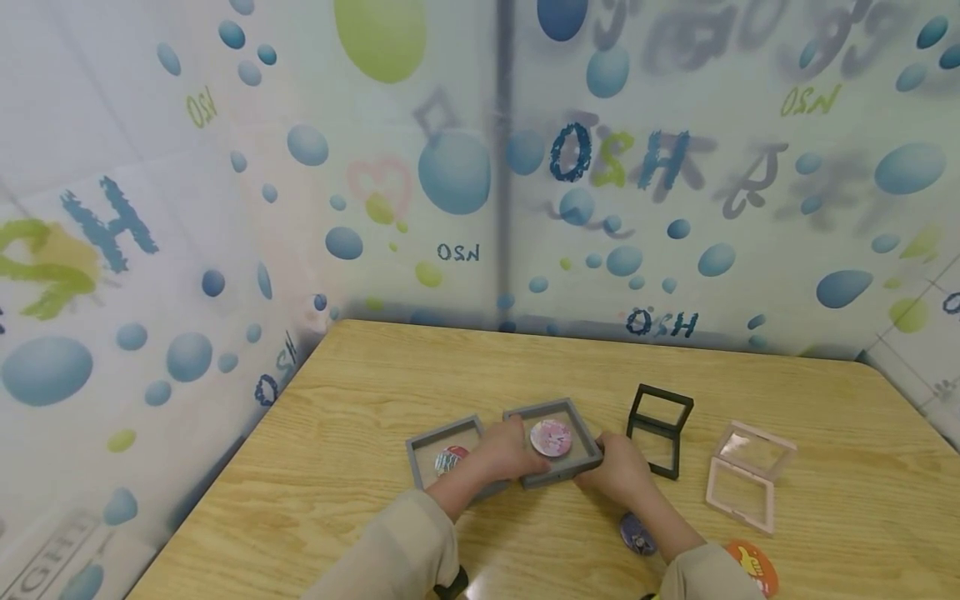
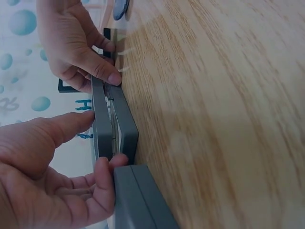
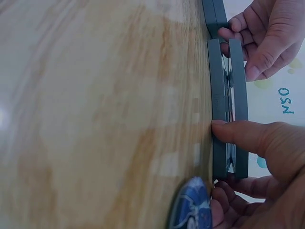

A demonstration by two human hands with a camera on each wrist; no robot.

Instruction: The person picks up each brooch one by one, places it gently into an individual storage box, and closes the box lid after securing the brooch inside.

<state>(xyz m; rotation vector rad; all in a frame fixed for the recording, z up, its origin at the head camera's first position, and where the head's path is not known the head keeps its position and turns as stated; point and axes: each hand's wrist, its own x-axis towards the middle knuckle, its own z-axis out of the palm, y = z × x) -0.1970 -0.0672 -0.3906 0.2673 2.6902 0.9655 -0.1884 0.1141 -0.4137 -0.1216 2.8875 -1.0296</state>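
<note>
Both hands are on a grey square display frame [image 1: 538,408] with a round pink badge [image 1: 551,438] in its middle. Its two halves stand slightly apart along the edge, with clear film between them, in both wrist views. My left hand [image 1: 501,452] grips the left side, thumb on the upper half and fingers at the gap. My right hand [image 1: 619,473] pinches the right end, its thumb [image 3: 243,136] on the lower half's edge. Close to the left hand, a second grey frame [image 1: 438,433] lies closed around a red-and-white badge [image 1: 452,460], partly hidden by that hand.
To the right, a black frame [image 1: 654,427] and a pale pink frame [image 1: 738,475] stand opened on the wooden table [image 1: 315,467]. A purple-blue badge [image 1: 637,534] lies beside the right forearm. Near the right sleeve is an orange badge [image 1: 756,568]. A patterned curtain [image 1: 420,292] hangs behind.
</note>
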